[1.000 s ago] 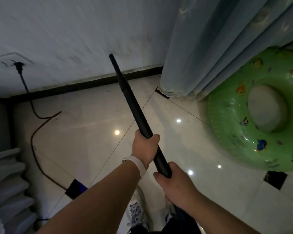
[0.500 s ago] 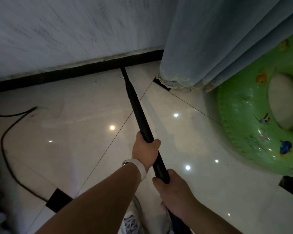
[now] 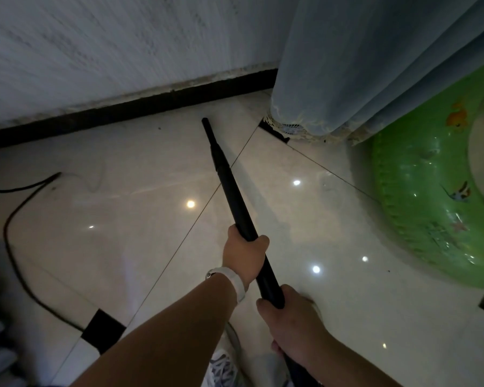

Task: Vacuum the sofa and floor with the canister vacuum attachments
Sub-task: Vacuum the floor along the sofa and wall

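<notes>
Right hand [image 3: 291,328] is nearest me, clamped round the lower end of the black vacuum tube [image 3: 231,188]. Its thumb lies along the left side and the fingers are hidden underneath. A patterned shoe [image 3: 221,367] shows just below and left of that grip.

Left hand [image 3: 243,255] grips the same tube a little further up, fingers [image 3: 259,242] curled over the top of it. There's a white wristband [image 3: 236,283] just behind that hand.

From the left grip the tube runs up and away over the glossy tiled floor [image 3: 151,219], narrowing in steps. Its open tip [image 3: 205,121] points at the wall, stopping short of the black baseboard [image 3: 151,104]. I can't tell if the tip touches the floor.

Left of both grips, a dark square tile inset [image 3: 102,333] sits in the floor. A black cable [image 3: 14,247] loops across the tiles beyond it.

Right of the grips, well apart, a green inflatable swim ring [image 3: 419,208] with fish prints lies on the floor. Past it and right of the tube tip, a grey-blue curtain [image 3: 361,65] hangs down to the tiles. The white wall [image 3: 123,46] is furthest out, blurred.
</notes>
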A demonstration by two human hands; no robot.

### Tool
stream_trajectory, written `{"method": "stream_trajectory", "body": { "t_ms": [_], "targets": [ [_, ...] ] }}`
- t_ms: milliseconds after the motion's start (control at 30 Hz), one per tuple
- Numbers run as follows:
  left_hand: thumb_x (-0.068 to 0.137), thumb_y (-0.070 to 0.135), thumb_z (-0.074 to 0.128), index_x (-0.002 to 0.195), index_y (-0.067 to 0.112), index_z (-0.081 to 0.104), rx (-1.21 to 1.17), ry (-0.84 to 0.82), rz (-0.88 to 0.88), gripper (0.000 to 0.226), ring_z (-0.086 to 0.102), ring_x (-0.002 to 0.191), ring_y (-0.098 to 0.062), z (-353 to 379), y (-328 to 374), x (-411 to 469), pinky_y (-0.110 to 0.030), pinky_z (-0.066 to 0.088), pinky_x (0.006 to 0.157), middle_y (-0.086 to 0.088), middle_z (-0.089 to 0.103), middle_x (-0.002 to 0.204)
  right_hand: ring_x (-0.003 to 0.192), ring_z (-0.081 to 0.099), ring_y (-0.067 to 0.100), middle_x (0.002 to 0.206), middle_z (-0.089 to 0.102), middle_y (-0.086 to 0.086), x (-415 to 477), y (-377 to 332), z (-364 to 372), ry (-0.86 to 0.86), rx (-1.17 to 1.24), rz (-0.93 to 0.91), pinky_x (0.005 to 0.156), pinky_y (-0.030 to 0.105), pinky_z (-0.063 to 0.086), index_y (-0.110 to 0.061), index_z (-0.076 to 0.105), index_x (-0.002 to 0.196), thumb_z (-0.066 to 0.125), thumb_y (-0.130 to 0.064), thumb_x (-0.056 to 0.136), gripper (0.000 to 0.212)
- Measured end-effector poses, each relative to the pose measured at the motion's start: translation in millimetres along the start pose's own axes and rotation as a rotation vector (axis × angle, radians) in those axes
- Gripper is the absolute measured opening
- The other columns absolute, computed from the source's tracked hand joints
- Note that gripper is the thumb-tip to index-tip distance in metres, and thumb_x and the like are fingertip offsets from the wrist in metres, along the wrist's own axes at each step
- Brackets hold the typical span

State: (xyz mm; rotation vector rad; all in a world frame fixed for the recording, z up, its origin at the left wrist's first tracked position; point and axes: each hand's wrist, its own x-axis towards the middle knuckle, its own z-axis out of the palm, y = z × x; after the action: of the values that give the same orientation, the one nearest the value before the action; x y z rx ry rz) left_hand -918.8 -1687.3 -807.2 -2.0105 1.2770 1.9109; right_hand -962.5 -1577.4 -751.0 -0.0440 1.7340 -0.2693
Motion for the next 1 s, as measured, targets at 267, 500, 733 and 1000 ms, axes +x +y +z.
{"method": "stream_trajectory", "body": {
  "t_ms": [267, 500, 733, 1000],
  "targets": [
    [0.091, 0.019, 0.065, 0.091, 0.036, 0.042, 0.001, -0.002, 0.015, 0.028, 0.066, 0.091, -0.030, 6, -3, -2, -0.039, 0.060, 0.076, -0.011, 0.062, 0.102, 0.052, 0.060, 0.022, 0.069, 0.058, 0.006, 0, 7, -4, 0.011, -0.016, 0.000, 0.048, 0.027, 0.047, -0.017, 0.052, 0.090, 0.059, -0.035, 0.091, 0.019],
    [0.088, 0.017, 0.066, 0.095, 0.031, 0.046, 0.065, -0.032, 0.009, 0.026, 0.068, 0.088, -0.036, 20, -8, -31, -0.052, 0.060, 0.077, -0.018, 0.064, 0.100, 0.057, 0.060, 0.017, 0.079, 0.058, 0.004, -27, 28, -6, 0.014, 0.002, 0.052, 0.052, 0.023, 0.048, -0.019, 0.050, 0.089, 0.058, -0.037, 0.092, 0.020],
    [0.092, 0.021, 0.063, 0.104, 0.025, 0.045, 0.255, -0.163, 0.071, 0.023, 0.060, 0.077, -0.022, 33, -22, -57, -0.038, 0.057, 0.071, -0.016, 0.062, 0.102, 0.077, 0.059, 0.023, 0.101, 0.063, 0.013, -49, 55, -1, -0.004, 0.071, 0.113, 0.069, 0.028, 0.042, -0.016, 0.051, 0.105, 0.051, -0.040, 0.096, 0.026],
    [0.091, 0.019, 0.063, 0.112, 0.017, 0.045, 0.482, -0.305, 0.086, 0.027, 0.058, 0.074, -0.018, 55, -53, -95, -0.027, 0.049, 0.060, -0.007, 0.059, 0.093, 0.076, 0.058, 0.018, 0.087, 0.054, 0.000, -79, 105, 24, 0.087, 0.264, 0.201, 0.072, 0.026, 0.043, -0.023, 0.044, 0.089, 0.053, -0.040, 0.095, 0.020]
  ]
}}
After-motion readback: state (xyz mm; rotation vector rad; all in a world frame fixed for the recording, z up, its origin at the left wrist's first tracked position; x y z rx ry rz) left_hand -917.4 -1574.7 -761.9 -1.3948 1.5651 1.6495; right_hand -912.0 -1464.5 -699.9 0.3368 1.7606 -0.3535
